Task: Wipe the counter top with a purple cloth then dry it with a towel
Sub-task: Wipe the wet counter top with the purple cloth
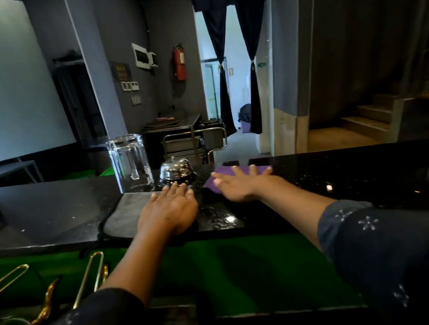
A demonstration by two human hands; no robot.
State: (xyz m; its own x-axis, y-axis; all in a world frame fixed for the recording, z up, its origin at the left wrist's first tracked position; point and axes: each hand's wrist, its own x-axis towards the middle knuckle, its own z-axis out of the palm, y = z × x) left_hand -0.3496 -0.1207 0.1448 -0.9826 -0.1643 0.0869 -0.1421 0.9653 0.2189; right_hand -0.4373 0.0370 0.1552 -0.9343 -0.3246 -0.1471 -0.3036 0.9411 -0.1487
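Risk lies left of the purple cloth (pixel 236 177), pinned to the black counter top (pixel 371 170) by the flat, open right hand (pixel 238 186): a leftward sweep might knock the bell (pixel 176 169) or glass (pixel 130 160), while the left hand (pixel 169 211) lies flat on the grey towel (pixel 125 213).

The right hand (pixel 240 184) lies flat on the cloth (pixel 239 172), which sits on the counter (pixel 357 171) toward its far edge. Left of that hand, the left hand (pixel 169 208) rests on the towel (pixel 126 213). Just beyond the left fingertips stands the bell (pixel 176 169); the glass (pixel 130 162), seemingly upside down, stands left of the bell, at the towel's far edge. Tongs (pixel 89 275) lie below the counter, near the left forearm.
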